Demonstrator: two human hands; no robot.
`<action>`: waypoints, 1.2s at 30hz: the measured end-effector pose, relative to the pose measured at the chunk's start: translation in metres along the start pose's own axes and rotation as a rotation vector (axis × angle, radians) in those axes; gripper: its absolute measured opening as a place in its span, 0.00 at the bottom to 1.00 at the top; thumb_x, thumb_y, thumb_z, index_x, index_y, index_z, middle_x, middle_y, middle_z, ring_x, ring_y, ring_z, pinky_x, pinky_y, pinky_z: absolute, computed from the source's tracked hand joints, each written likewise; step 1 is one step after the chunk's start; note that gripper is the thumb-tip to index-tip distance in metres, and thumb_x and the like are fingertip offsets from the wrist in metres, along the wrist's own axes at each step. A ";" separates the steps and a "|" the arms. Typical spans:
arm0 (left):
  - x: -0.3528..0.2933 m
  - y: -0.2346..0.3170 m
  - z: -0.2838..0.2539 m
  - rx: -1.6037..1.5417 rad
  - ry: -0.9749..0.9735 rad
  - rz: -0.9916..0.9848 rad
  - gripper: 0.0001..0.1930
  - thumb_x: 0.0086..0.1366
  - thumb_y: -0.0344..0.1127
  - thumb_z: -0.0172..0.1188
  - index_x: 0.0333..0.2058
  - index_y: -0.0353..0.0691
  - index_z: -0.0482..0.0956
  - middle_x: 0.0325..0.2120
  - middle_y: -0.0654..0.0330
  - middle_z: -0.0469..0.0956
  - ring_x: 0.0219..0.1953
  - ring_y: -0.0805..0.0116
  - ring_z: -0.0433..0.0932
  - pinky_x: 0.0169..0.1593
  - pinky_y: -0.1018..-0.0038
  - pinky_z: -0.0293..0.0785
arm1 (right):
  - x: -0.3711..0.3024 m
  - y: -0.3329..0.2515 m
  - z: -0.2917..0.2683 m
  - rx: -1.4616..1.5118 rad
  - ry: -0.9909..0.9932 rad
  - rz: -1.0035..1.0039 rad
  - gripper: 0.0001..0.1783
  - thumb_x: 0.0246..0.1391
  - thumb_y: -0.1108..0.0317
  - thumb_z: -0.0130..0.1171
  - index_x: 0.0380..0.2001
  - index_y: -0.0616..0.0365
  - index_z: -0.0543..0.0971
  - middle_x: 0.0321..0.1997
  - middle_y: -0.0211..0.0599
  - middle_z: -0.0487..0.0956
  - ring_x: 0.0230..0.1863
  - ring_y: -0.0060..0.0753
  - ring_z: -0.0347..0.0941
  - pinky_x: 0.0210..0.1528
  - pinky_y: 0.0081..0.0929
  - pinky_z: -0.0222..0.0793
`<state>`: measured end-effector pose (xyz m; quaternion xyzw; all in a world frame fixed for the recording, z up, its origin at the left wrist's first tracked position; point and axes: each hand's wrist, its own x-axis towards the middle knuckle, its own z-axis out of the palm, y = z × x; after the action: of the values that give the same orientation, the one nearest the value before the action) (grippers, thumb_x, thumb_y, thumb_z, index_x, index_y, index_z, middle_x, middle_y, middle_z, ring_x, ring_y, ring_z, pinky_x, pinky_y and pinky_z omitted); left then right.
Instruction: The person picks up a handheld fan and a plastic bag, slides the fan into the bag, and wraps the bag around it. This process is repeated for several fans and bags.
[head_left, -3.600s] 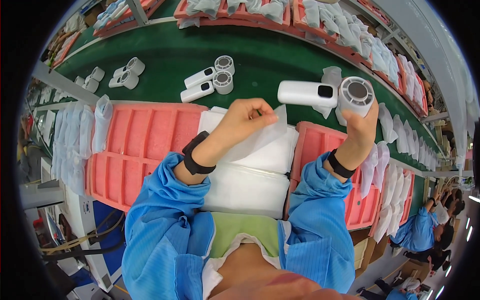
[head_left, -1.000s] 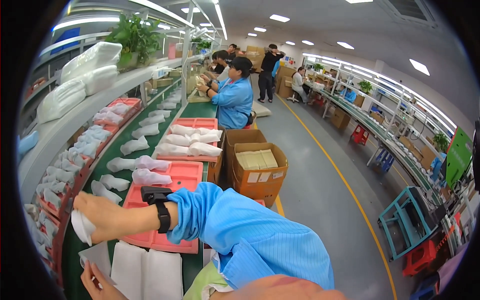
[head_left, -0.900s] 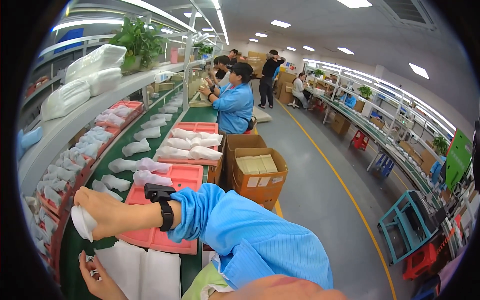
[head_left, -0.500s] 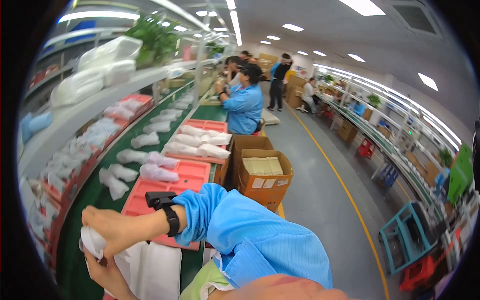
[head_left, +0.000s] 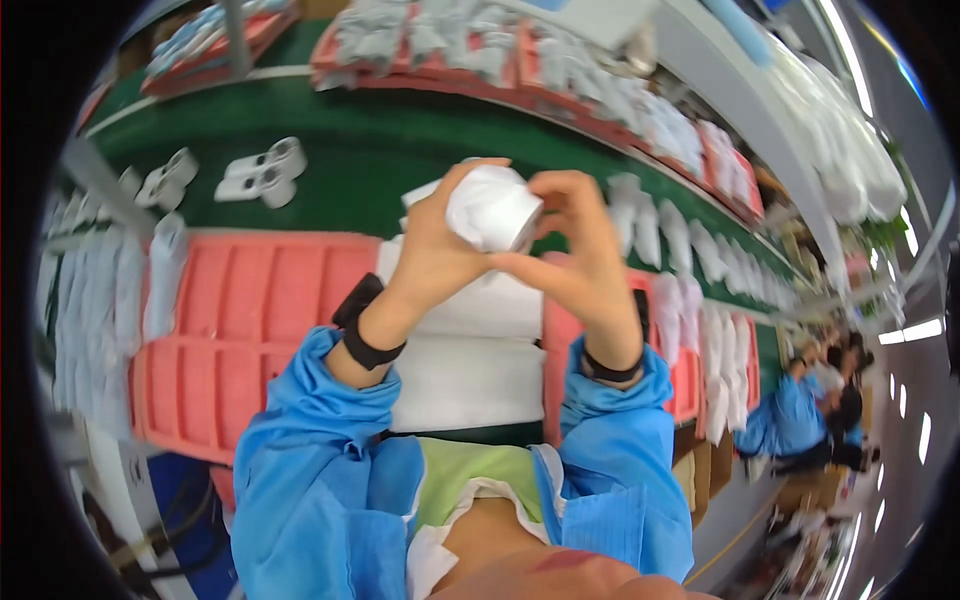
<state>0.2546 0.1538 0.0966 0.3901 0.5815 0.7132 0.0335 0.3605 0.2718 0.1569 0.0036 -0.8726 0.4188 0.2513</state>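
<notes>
Both hands are raised over the work surface around a white bundle (head_left: 488, 208) with a rounded end, covered in thin white wrapping; what is inside is hidden. My left hand (head_left: 432, 240) grips it from the left side. Curved about its right end, the thumb and fingers of my right hand (head_left: 580, 255) touch the wrapping. Below the hands lies a stack of white wrapping sheets (head_left: 465, 385). Farther left on the green belt sit white device parts (head_left: 262, 175) with dark openings.
Pink divided trays (head_left: 230, 335) flank the sheets on the left and right (head_left: 560, 335). Wrapped bundles (head_left: 98, 320) line the left tray; others (head_left: 725, 370) lie at right. Pink trays of wrapped pieces (head_left: 440, 75) run along the far side. Co-workers (head_left: 800, 405) sit at far right.
My view has swung from the aisle to face the bench. The white bundle stays in my hands, now before me, with the sheet stack and left-hand trays fully visible.
</notes>
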 end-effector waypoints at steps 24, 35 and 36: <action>0.001 -0.030 -0.005 0.301 0.306 0.255 0.20 0.48 0.32 0.73 0.42 0.43 0.81 0.50 0.55 0.68 0.53 0.58 0.66 0.53 0.67 0.64 | 0.012 0.080 0.039 -0.597 0.217 -0.047 0.19 0.41 0.75 0.66 0.40 0.61 0.75 0.35 0.44 0.77 0.34 0.54 0.74 0.32 0.36 0.70; 0.007 -0.031 -0.018 0.197 0.318 0.051 0.09 0.53 0.26 0.68 0.32 0.38 0.77 0.40 0.57 0.68 0.43 0.63 0.70 0.45 0.71 0.68 | 0.005 0.081 0.033 -0.126 -0.141 0.139 0.21 0.49 0.70 0.66 0.46 0.62 0.73 0.37 0.43 0.79 0.34 0.40 0.77 0.37 0.28 0.71; 0.007 -0.031 -0.018 0.198 0.317 0.045 0.09 0.53 0.26 0.68 0.32 0.38 0.77 0.40 0.57 0.68 0.43 0.63 0.70 0.45 0.71 0.68 | 0.005 0.082 0.029 -0.124 -0.143 0.144 0.21 0.49 0.70 0.66 0.46 0.62 0.73 0.37 0.43 0.79 0.34 0.40 0.77 0.37 0.28 0.71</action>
<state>0.2262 0.1528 0.0737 0.2872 0.6380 0.7054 -0.1131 0.3254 0.3046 0.0840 -0.0446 -0.9105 0.3798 0.1576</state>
